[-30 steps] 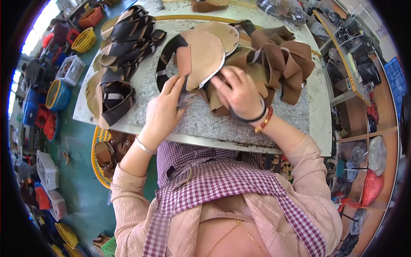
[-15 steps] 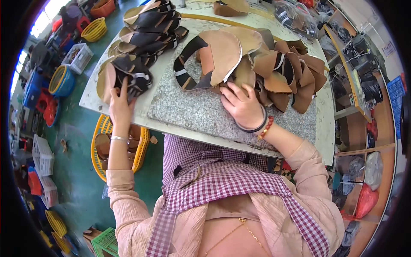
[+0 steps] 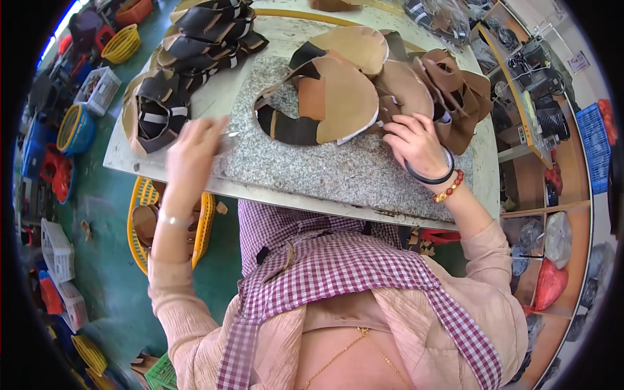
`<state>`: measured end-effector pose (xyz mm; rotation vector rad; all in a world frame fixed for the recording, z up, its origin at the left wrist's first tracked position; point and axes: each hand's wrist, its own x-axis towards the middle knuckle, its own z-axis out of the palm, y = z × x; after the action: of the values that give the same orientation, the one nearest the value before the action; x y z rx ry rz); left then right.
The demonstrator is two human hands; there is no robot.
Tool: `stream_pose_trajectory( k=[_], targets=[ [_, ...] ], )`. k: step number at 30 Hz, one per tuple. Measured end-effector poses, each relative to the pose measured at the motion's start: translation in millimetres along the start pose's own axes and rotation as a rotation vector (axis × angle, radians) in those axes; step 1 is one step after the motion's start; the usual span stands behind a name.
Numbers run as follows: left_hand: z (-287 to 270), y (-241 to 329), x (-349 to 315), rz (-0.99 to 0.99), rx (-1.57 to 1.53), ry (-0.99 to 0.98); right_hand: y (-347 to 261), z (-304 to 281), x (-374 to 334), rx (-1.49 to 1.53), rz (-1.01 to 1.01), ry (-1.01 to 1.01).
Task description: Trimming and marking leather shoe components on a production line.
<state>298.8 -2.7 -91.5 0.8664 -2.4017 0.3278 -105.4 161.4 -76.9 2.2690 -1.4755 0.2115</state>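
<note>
My left hand (image 3: 193,151), smeared by motion, hovers at the slab's left side. Its fingers look closed, with a small shiny metal tip (image 3: 233,134) sticking out of them; the kind of tool is unclear. My right hand (image 3: 419,144) has its fingers bent over the lower edge of a brown shoe upper (image 3: 406,91) and seems to grip it. Left of it lies a tan-and-black shoe upper (image 3: 348,104), looped open on the grey stone slab (image 3: 305,175). More brown uppers (image 3: 471,97) overlap on the right. Black-and-tan uppers (image 3: 156,110) form a stacked row at the table's left.
The white table edge (image 3: 156,175) runs before me. Below it, a yellow basket (image 3: 207,227) holds brown pieces. A clear plastic bag (image 3: 439,23) lies at the far right. Shelving (image 3: 552,211) stands right; several baskets and a white crate (image 3: 99,93) stand on the green floor left.
My left hand has left the black uppers and moved right, a metal tip now showing. My right hand has shifted right along the brown pile. The tan-and-black upper lies more exposed.
</note>
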Motion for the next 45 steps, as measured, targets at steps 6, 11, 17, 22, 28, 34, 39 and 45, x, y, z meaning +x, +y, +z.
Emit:
stream_pose_trajectory(
  k=[6, 11, 17, 22, 28, 34, 39, 45],
  targets=[
    [30.2, 12.8, 54.0, 0.233, -0.029, -0.053, -55.1, -34.3, 38.2, 0.481, 0.073, 0.097],
    [57.9, -15.8, 69.0, -0.493, -0.558, -0.445, -79.1, -43.2, 78.7, 0.599, -0.001, 0.266],
    [83.6, -9.3, 46.6, -0.726, -0.892, -0.229, -92.8, -18.5, 78.3, 0.624, 0.076, 0.289],
    [55.2, -29.9, 42.9, -0.633, -1.444, -0.235, -66.5, 1.1, 59.6, 0.560, 0.159, 0.188],
    [-24.5, -4.2, 55.7, -0.631, -1.807, -0.177, -78.2, -32.9, 92.3, 1.266, 0.358, 0.192],
    [-81.7, 63.4, 62.0, -0.315, -1.222, 0.209, -77.3, -12.1, 136.1, 1.456, 0.168, -0.111],
    [-111.9, 48.1, 57.3, -0.247, -0.782, 0.514, -68.0, 27.8, 156.5, 1.193, 0.169, -0.095],
    [-84.8, 44.2, 83.4, -0.561, -1.031, 0.756, -43.5, -11.6, 159.0, 1.377, 0.446, 0.121]
  ],
)
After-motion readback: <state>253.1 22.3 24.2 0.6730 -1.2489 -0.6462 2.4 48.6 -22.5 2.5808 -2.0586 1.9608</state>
